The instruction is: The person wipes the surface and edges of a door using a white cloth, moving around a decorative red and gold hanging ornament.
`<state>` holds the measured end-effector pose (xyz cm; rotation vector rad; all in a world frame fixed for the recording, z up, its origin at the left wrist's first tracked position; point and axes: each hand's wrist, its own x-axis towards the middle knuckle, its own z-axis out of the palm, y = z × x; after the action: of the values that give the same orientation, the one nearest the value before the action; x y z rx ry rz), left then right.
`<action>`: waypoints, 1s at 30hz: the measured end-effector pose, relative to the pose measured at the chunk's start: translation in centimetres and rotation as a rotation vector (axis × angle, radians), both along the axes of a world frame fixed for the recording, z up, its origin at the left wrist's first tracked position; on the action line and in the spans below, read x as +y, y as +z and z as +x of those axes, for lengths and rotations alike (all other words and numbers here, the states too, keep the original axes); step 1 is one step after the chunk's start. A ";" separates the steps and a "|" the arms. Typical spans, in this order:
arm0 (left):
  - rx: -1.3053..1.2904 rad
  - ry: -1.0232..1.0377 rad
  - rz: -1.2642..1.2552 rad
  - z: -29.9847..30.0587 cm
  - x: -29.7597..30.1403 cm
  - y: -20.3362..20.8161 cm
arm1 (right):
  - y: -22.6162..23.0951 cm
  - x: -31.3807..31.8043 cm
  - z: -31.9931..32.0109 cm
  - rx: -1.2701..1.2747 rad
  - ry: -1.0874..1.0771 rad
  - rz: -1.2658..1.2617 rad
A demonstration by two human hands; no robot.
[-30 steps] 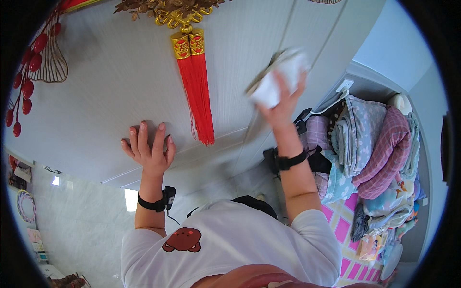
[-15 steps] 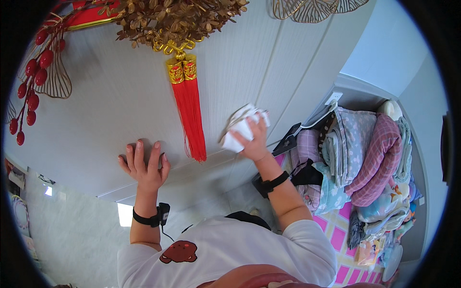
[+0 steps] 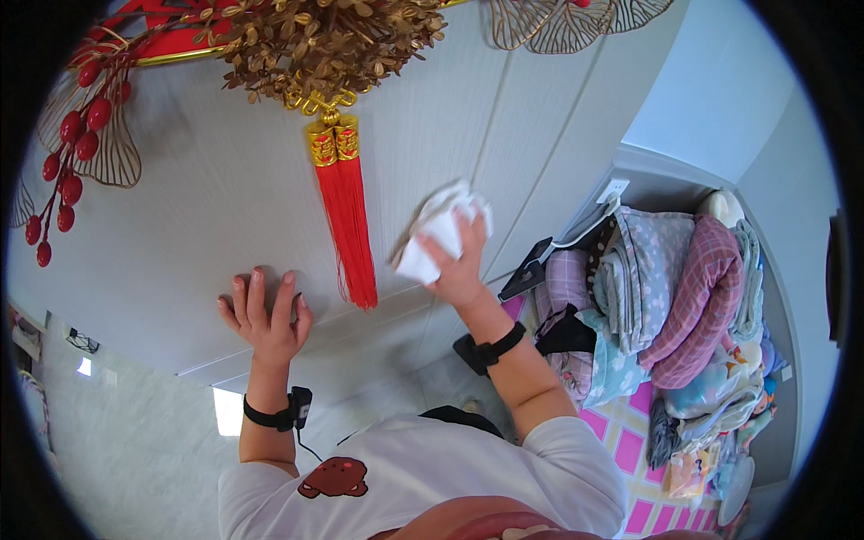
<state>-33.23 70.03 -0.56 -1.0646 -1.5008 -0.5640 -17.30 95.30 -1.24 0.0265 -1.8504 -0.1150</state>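
My right hand [image 3: 461, 261] presses a folded white cloth [image 3: 423, 256] against the pale, wood-grained door panel [image 3: 207, 180]. Its fingers curl over the cloth's upper side. Farther left, my left hand [image 3: 268, 315] rests on the same panel with its fingers stretched out, holding nothing. Between the two hands hangs a red double tassel [image 3: 349, 229] with gold caps. Above it sits a cluster of bronze-coloured artificial flowers [image 3: 319, 45].
Red berry sprigs [image 3: 87, 144] and wire petals [image 3: 567, 22] decorate the panel's top. On the right, folded bedding [image 3: 661, 261] and a rolled pink plaid quilt [image 3: 702, 315] lie piled on a pink-checked mat [image 3: 630, 445]. A wall socket [image 3: 613, 190] sits behind them.
My right hand and the cloth have shifted slightly left relative to the panel, closer to the tassel. My left hand stays on the panel. The whole view has moved a little.
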 end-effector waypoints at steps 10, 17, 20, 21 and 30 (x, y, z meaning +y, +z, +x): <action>-0.010 0.005 0.015 0.0 -0.1 -0.1 | 7.7 6.1 2.7 0.360 -0.038 -0.447; 0.000 0.006 0.002 0.0 -0.3 -0.1 | 10.1 0.2 0.2 0.178 -0.012 -0.198; 0.002 0.005 -0.003 0.2 -0.2 0.1 | 4.4 0.8 0.1 0.067 0.007 0.089; 0.005 0.003 -0.006 0.1 -0.1 0.1 | 2.7 1.3 0.6 0.072 -0.019 0.067; 0.003 0.000 0.000 0.0 -0.1 -0.2 | 11.8 5.8 1.8 0.485 0.025 -0.446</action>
<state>-33.20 69.92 -0.76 -1.0651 -1.4977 -0.5620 -15.46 101.11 10.57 -0.2670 -1.3556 0.2883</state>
